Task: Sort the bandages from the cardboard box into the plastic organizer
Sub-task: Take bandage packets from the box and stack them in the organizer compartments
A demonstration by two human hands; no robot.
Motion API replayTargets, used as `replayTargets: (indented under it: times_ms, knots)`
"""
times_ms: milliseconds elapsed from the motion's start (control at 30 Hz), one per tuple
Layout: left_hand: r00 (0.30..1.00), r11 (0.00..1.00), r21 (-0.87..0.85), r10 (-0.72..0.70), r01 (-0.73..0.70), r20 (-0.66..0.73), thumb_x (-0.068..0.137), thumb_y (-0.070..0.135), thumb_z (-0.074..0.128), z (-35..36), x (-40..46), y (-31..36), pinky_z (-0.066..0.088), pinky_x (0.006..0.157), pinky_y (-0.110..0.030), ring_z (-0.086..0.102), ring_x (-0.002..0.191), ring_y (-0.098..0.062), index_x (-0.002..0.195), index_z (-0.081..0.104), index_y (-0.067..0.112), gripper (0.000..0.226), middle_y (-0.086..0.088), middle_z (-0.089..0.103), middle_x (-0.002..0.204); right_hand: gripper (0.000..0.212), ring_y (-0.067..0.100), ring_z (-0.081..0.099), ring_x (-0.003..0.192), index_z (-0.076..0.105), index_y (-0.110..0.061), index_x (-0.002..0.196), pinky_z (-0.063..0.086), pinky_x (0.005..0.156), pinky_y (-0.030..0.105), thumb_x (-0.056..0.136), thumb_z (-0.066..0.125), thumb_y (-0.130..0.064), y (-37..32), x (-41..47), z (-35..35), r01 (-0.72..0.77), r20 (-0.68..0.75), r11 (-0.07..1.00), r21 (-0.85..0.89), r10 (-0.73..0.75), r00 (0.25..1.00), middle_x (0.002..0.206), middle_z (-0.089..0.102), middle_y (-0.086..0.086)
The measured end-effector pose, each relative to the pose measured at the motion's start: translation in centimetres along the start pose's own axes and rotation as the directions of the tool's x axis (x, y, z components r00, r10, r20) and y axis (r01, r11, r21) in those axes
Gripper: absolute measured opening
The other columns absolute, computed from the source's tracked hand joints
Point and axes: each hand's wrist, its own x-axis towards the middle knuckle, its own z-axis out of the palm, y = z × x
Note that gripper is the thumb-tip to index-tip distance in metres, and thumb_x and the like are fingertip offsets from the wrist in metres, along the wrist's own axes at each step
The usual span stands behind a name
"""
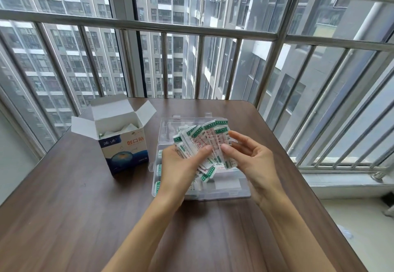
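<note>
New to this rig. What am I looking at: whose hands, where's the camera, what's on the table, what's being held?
No machine here: a person works bare-handed, and the single picture comes from a wide-angle camera on their head, looking forward and down. On the brown table stands an opened cardboard box with wrapped bandages showing inside. Right of it lies a clear plastic organizer, a few bandages already along its left side. Above the organizer, the left hand grips a fanned bunch of bandages, and the right hand pinches the bunch between thumb and fingers. Behind: window bars and apartment towers.

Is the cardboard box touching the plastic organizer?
Apart. The head view shows a strip of bare table between the cardboard box and the plastic organizer.
</note>
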Motion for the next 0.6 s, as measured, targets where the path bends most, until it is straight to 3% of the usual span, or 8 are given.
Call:
replayTargets:
  times_ms: [67,133,200,300,400,500,600]
  knots:
    - [1.0,1.0,-0.003,0.005,-0.005,-0.003,0.077,0.003,0.074,-0.1,0.0,0.1,0.056,0.07,-0.025,0.073,0.083,-0.017,0.095,0.072,0.013,0.02,-0.002,0.076,0.088,0.029,0.012,0.071,0.076,0.07,-0.015,0.101,0.057,0.068,0.019,0.078,0.069,0.002,-0.3,0.1,-0.2,-0.108,0.076,0.986,0.125,0.099,0.992,0.085,0.075,0.003]
    - [1.0,1.0,-0.013,-0.007,0.007,0.017,0.078,0.004,0.074,0.0,-0.1,0.3,0.056,0.068,-0.023,0.073,0.082,-0.018,0.096,0.073,0.011,0.02,-0.003,0.076,0.088,0.024,0.013,0.071,0.08,0.07,-0.016,0.097,0.057,0.072,0.022,0.079,0.068,0.0,-0.5,0.1,-0.3,-0.137,0.15,0.984,0.116,0.119,0.982,0.089,0.075,0.003]
    - [0.999,0.999,-0.016,-0.027,0.027,0.043,0.079,0.006,0.073,0.0,-0.2,0.4,0.057,0.069,-0.025,0.073,0.083,-0.02,0.097,0.073,0.01,0.018,-0.005,0.075,0.088,0.021,0.014,0.07,0.086,0.071,-0.019,0.096,0.056,0.078,0.024,0.08,0.069,-0.006,-0.3,0.0,-0.3,-0.063,0.166,0.998,-0.007,0.064,0.984,0.093,0.075,0.002]
    - [0.996,0.997,-0.032,-0.072,0.074,0.054,0.083,0.012,0.069,0.0,-0.1,0.5,0.057,0.071,-0.026,0.073,0.084,-0.019,0.099,0.072,0.01,0.016,-0.005,0.075,0.089,0.02,0.012,0.069,0.086,0.068,-0.029,0.093,0.054,0.072,0.017,0.083,0.069,-0.012,-0.1,-0.1,0.2,0.074,0.146,0.984,-0.159,-0.051,0.988,0.094,0.075,-0.001]
    - [0.989,0.988,-0.05,-0.14,0.143,0.057,0.091,0.018,0.061,0.1,0.1,0.7,0.057,0.068,-0.024,0.072,0.084,-0.017,0.1,0.07,0.011,0.015,-0.004,0.075,0.089,0.018,0.017,0.068,0.09,0.067,-0.032,0.093,0.055,0.077,0.022,0.09,0.063,-0.015,0.3,0.0,0.4,0.119,0.156,0.958,-0.261,-0.08,0.985,0.096,0.074,-0.001]
    - [0.983,0.982,-0.066,-0.171,0.175,0.058,0.092,0.014,0.059,0.3,0.0,0.8,0.055,0.06,-0.021,0.072,0.078,-0.016,0.095,0.071,0.012,0.012,-0.005,0.075,0.085,0.016,0.023,0.068,0.096,0.069,-0.021,0.102,0.055,0.086,0.033,0.095,0.055,-0.018,0.6,0.0,0.4,0.025,0.208,0.974,-0.226,0.023,0.978,0.099,0.074,0.002]
    - [0.984,0.985,-0.03,-0.17,0.172,0.057,0.09,0.011,0.061,0.2,-0.1,0.7,0.053,0.055,-0.02,0.072,0.071,-0.014,0.091,0.072,0.014,0.011,-0.004,0.075,0.081,0.019,0.019,0.069,0.097,0.068,-0.015,0.108,0.055,0.088,0.035,0.091,0.06,-0.015,0.7,0.1,0.4,-0.042,0.207,0.989,-0.138,0.071,0.976,0.101,0.073,0.002]
